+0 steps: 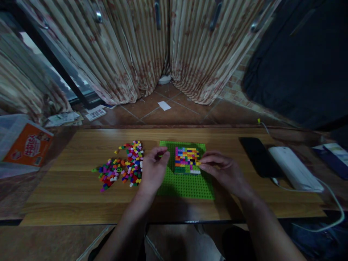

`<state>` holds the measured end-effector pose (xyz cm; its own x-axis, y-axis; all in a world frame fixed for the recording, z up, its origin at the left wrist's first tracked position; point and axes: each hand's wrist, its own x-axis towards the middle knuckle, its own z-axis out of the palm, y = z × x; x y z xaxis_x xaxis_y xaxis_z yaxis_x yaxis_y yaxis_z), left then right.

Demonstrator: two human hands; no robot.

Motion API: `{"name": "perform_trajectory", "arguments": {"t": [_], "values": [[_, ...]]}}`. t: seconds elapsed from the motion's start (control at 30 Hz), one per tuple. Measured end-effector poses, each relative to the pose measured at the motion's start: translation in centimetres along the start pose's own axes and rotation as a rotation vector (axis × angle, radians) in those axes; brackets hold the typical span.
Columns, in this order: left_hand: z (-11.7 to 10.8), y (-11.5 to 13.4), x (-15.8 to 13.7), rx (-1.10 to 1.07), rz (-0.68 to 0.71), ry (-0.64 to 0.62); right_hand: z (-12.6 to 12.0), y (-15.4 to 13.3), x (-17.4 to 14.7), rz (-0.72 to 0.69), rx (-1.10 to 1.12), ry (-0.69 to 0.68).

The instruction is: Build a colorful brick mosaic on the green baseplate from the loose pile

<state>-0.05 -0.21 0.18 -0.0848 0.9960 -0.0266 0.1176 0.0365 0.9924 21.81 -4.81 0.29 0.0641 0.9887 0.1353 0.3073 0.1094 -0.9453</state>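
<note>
A green baseplate (187, 186) lies on the wooden table, with a block of many-coloured toy bricks (186, 159) built up on its upper middle. My right hand (221, 168) is at the right edge of that block, thumb and forefinger closed on a small yellow brick (198, 163). Whether this brick is pressed down or still loose, I cannot tell. Over the left edge of the baseplate hovers my left hand (156, 165), loosely curled, its thumb and forefinger slightly apart with nothing visible between them. Loose bricks (133, 163) in mixed colours lie just left of it.
A second heap of loose bricks (110, 172) spreads farther left on the table (67, 188). To the right lie a black phone (258, 156) and a white power bank (295, 168) with a cable. A clear plastic box (24, 145) stands beyond the left end. Curtains hang behind.
</note>
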Motion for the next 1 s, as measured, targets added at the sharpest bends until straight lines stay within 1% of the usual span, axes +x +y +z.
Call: {"name": "perform_trajectory", "arguments": {"t": [0.07,0.13,0.2,0.37,0.57,0.67,0.83,1.0], "values": [[0.3,-0.3,-0.1,0.0,-0.06,-0.07,0.5,0.2,0.0,-0.009,-0.01,-0.007],[0.6,-0.6,-0.3,0.013,-0.074,-0.13,1.0,0.3,0.1,-0.009,-0.018,0.006],[0.9,-0.7,-0.6,0.031,-0.074,-0.161,1.2,0.4,0.1,-0.002,-0.012,0.018],[1.1,-0.3,-0.8,0.04,-0.072,-0.152,1.8,0.7,0.2,0.06,0.035,0.064],[1.4,0.0,-0.9,0.021,-0.079,-0.15,2.9,0.6,0.3,0.227,0.199,0.138],[1.5,-0.1,-1.0,0.034,-0.076,-0.153,3.3,0.3,0.3,0.282,0.261,0.178],[1.7,-0.6,-1.0,0.051,-0.068,-0.132,3.7,0.0,0.3,0.313,0.295,0.217],[2.2,-1.3,-1.0,-0.094,-0.127,-0.156,3.4,0.4,0.6,0.271,0.282,0.223]]}}
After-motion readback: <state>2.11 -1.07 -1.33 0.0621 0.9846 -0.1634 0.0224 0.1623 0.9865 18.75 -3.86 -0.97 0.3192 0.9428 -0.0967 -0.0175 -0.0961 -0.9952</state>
